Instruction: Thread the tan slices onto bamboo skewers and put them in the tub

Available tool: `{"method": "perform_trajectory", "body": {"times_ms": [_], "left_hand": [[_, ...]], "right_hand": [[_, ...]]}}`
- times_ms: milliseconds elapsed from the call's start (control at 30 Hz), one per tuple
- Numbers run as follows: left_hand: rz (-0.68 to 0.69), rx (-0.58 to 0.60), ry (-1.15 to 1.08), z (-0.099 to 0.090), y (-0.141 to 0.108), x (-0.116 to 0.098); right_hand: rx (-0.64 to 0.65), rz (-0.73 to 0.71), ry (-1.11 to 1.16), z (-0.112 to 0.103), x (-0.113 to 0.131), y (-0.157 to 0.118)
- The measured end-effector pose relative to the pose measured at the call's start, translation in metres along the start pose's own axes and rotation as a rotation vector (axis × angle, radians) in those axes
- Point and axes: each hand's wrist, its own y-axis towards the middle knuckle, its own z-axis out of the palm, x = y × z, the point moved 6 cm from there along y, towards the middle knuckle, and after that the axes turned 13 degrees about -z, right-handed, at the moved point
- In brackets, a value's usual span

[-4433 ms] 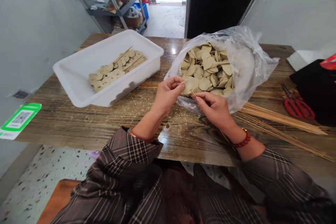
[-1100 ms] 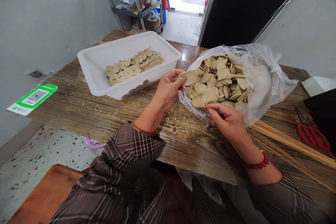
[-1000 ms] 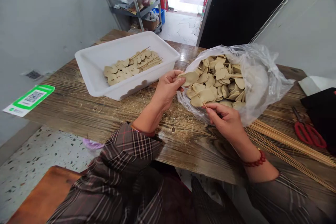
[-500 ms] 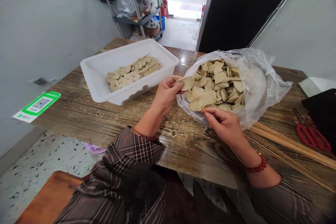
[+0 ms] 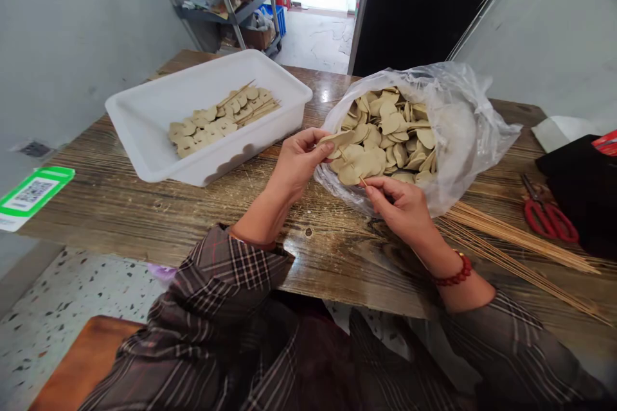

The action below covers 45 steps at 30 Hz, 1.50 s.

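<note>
My left hand (image 5: 301,160) pinches a flat beige slice (image 5: 339,139) at the near left edge of a clear plastic bag (image 5: 465,135). My right hand (image 5: 402,205) is closed on a thin wooden skewer (image 5: 362,181), which carries several beige slices (image 5: 359,162). The skewer's tip shows just beside the slice in my left hand; whether it pierces that slice I cannot tell. Loose slices (image 5: 398,128) fill the open bag. To the left, a white tray (image 5: 212,170) contains skewered slices (image 5: 207,125) lying in rows.
Bare skewers (image 5: 520,237) lie on the wooden table (image 5: 308,263) at the right, near red-handled scissors (image 5: 549,218) and a black item (image 5: 573,186). A green-and-white code card (image 5: 33,196) is at the left edge. Behind stands a shelf rack (image 5: 231,13).
The slice in my left hand has tilted and come nearer the skewer's tip. The whole view has shifted, with the table's contents now higher and further left in the picture.
</note>
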Motion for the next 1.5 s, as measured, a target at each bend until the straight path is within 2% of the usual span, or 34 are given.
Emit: {"method": "perform_trajectory", "body": {"times_ms": [567,700,967,1200,1500], "left_hand": [[-0.032,-0.008,-0.029,0.0,0.003,0.002],[-0.02,0.034,-0.043,0.005,0.001,0.003],[-0.143,0.069,-0.227,0.005,-0.004,0.007],[-0.236,0.092,-0.341,0.004,-0.003,0.012],[-0.261,0.07,-0.364,0.002,-0.003,0.015]], "right_hand": [[-0.012,0.006,-0.002,-0.003,0.003,0.0],[-0.006,-0.014,-0.012,-0.003,0.004,0.001],[0.002,-0.027,-0.028,0.0,0.003,-0.002],[-0.005,-0.105,-0.069,0.0,0.005,-0.003],[-0.01,-0.16,-0.1,0.0,0.006,-0.003]]}}
